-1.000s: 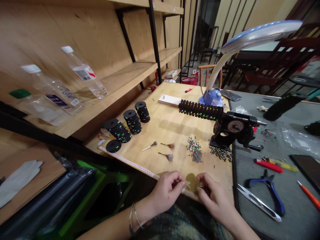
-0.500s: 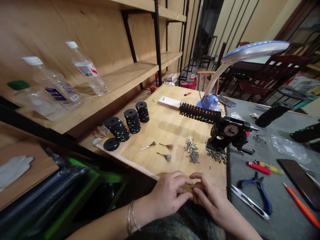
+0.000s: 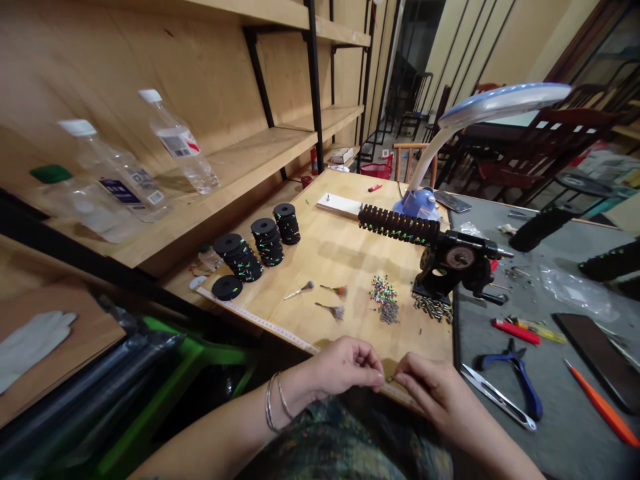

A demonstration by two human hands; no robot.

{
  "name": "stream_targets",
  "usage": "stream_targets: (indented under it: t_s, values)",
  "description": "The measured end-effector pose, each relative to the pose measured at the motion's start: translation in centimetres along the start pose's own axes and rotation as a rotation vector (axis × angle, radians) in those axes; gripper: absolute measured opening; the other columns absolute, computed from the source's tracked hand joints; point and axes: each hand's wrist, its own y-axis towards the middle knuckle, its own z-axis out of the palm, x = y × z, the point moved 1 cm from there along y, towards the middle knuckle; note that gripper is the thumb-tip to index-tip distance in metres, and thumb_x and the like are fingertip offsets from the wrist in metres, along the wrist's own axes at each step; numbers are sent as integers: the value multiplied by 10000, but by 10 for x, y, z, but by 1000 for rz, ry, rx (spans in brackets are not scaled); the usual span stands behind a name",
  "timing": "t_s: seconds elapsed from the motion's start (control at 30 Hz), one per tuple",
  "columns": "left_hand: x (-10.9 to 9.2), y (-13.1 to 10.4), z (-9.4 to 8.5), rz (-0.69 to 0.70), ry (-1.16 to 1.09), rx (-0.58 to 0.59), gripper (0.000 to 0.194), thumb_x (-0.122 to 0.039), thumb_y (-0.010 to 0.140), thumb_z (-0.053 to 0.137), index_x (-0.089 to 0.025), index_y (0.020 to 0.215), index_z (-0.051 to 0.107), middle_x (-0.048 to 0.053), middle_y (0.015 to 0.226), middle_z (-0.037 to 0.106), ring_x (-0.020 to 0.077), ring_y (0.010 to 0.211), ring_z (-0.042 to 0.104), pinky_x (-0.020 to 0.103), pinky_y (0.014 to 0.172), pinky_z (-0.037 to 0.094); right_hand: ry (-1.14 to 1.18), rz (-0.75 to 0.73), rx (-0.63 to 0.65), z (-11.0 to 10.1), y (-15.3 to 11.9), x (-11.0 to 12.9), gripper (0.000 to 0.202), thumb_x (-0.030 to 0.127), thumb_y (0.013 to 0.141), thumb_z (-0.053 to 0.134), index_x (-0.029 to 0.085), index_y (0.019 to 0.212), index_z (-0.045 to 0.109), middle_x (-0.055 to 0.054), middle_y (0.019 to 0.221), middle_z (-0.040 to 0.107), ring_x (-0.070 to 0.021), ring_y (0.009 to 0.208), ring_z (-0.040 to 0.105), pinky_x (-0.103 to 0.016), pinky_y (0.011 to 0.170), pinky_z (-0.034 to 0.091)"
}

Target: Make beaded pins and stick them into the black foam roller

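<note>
My left hand [image 3: 353, 365] is closed in a pinch near the table's front edge, and two bracelets circle its wrist. Facing it, my right hand [image 3: 425, 381] also pinches. A tiny dark piece [image 3: 391, 379] shows between the fingertips, at the right hand's fingers; its kind is too small to tell. Beyond the hands lie a pile of coloured beads [image 3: 383, 288], a heap of small grey metal pieces [image 3: 389, 312] and several short metal parts [image 3: 434, 309]. Three feathery bundles [image 3: 331, 311] of fine strands lie to the left.
Black foam spools [image 3: 240, 257] stand stacked at the left. A black hand-cranked winder [image 3: 457, 260] with a loaded shaft stands by a blue lamp [image 3: 417, 201]. On the grey mat at right are blue pliers [image 3: 520, 380], thread snips [image 3: 500, 398], an orange tool [image 3: 600, 403] and a phone [image 3: 597, 360].
The hands have drawn slightly apart, and the left fingers have curled in more. The tiny piece now shows between the fingertips. The view has shifted a little.
</note>
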Motion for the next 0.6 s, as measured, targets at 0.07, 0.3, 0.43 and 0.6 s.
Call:
stream_targets:
  t_s: [0.07,0.3,0.43,0.6]
  values:
    - [-2,0,0,-16,-1,-20,319,-387,620,790,-118,717,647,-5,646,621,94,578,526,228,595,404,3,-4,-6,-1,0,2,290,325,958,404,214,709,502,22,623,514,-141,576,494,-234,544,343]
    - [-8,2,6,77,163,-42,319,-426,811,619,-112,812,668,-44,560,520,78,503,438,216,527,346,37,4,5,-1,1,10,279,335,964,409,212,733,506,29,638,530,-134,590,508,-224,555,341]
    - [-11,1,9,114,167,-49,233,-319,730,715,-112,830,676,0,685,621,99,599,507,224,599,399,43,26,-7,-2,0,9,298,365,953,423,208,715,507,36,609,504,-132,568,494,-228,541,323]
    - [-13,2,8,98,194,-64,183,-245,652,757,-115,752,676,14,685,647,116,617,534,239,615,416,39,58,6,-1,1,6,327,386,946,422,207,685,502,49,568,435,-131,541,450,-236,511,283]
